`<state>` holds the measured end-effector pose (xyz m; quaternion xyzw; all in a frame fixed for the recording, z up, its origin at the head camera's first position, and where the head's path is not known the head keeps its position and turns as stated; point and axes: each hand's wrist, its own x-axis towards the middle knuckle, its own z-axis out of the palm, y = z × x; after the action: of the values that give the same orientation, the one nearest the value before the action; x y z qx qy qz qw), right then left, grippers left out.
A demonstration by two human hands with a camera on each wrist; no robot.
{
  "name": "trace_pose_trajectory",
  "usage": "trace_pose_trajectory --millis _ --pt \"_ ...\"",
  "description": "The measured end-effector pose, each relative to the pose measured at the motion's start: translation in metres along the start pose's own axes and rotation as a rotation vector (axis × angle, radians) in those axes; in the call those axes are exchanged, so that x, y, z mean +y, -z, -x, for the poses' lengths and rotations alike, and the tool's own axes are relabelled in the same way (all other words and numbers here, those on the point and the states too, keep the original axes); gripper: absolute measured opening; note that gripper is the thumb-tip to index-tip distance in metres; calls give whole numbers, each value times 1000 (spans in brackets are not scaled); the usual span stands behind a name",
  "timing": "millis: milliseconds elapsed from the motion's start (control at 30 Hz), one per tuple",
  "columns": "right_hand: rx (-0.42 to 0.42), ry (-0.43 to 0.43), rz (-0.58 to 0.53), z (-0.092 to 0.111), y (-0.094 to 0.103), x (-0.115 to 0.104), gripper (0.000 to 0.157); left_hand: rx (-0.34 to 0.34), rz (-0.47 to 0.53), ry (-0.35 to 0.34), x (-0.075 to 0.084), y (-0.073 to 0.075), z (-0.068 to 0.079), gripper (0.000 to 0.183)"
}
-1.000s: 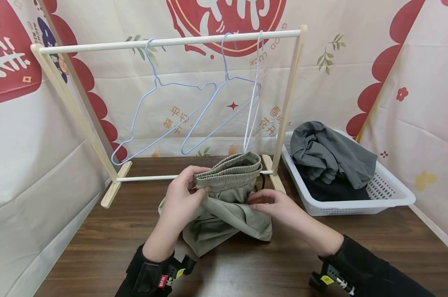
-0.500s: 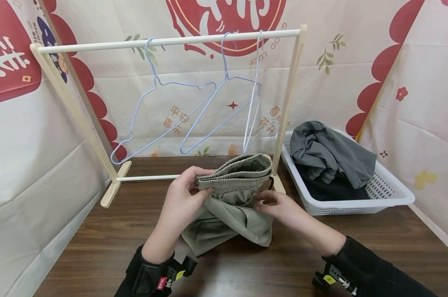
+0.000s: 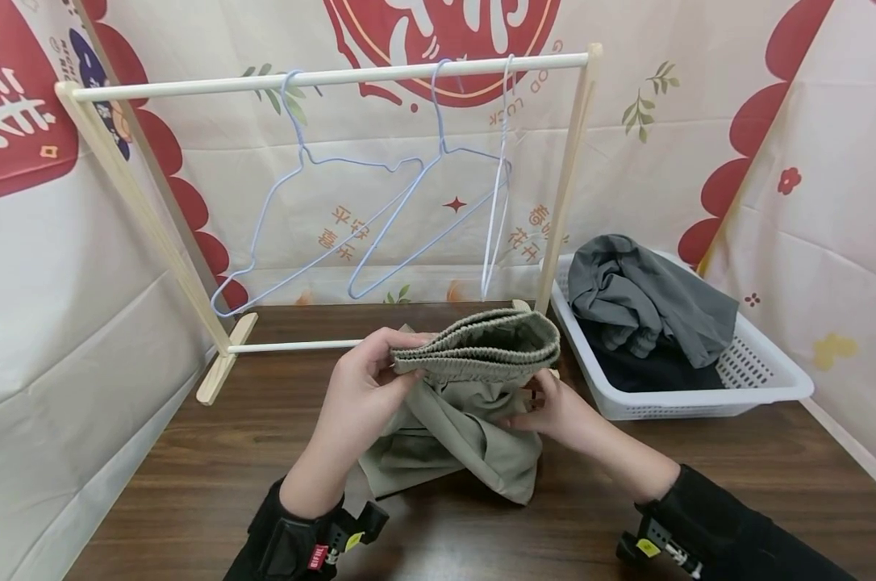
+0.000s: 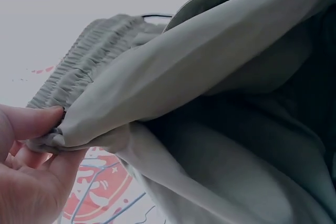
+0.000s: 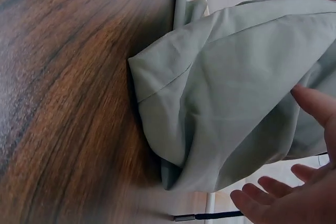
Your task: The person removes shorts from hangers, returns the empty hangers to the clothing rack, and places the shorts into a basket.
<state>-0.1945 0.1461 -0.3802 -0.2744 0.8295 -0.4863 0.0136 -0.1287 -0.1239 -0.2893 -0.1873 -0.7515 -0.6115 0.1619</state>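
Observation:
Olive-green pants (image 3: pixel 448 436) with a gathered elastic waistband (image 3: pixel 474 367) are held up at the middle of the head view, waist opening upward and legs hanging folded near the table. My left hand (image 3: pixel 365 387) pinches the waistband's left end between thumb and fingers, as the left wrist view also shows at the gathered fabric (image 4: pixel 84 61). My right hand (image 3: pixel 557 411) is at the right side, just below the waistband. In the right wrist view its thumb touches the cloth (image 5: pixel 247 87), while the other fingers are loosely bent and apart from it. A dark drawstring (image 5: pixel 218 215) hangs beside them.
Behind the pants stands a wooden rack (image 3: pixel 336 77) carrying two blue wire hangers (image 3: pixel 260 226) and a white one (image 3: pixel 496 218). To the right, a white basket (image 3: pixel 765 391) holds a grey garment (image 3: pixel 648 298) over a black one (image 3: pixel 648 375). A printed cloth backdrop (image 3: pixel 663 186) surrounds the table.
The waistband has shifted right and a little toward me, its opening spread wider. My right hand has moved slightly right along it; my left hand keeps its pinch.

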Motion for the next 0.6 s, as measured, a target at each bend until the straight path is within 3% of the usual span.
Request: trace_pose_trajectory --millis 167,267,367,600 --pt "-12 234 -31 -3 -3 4 68 -9 4 -34 3 -4 1 34" --pt "-43 279 -112 -5 -5 5 69 5 23 -42 4 -6 0 34" --pt "-41 247 -126 -4 -5 5 75 35 41 -32 6 -7 -2 34" --pt "-66 -24 -132 4 0 1 71 117 99 4 12 -8 -9 36"
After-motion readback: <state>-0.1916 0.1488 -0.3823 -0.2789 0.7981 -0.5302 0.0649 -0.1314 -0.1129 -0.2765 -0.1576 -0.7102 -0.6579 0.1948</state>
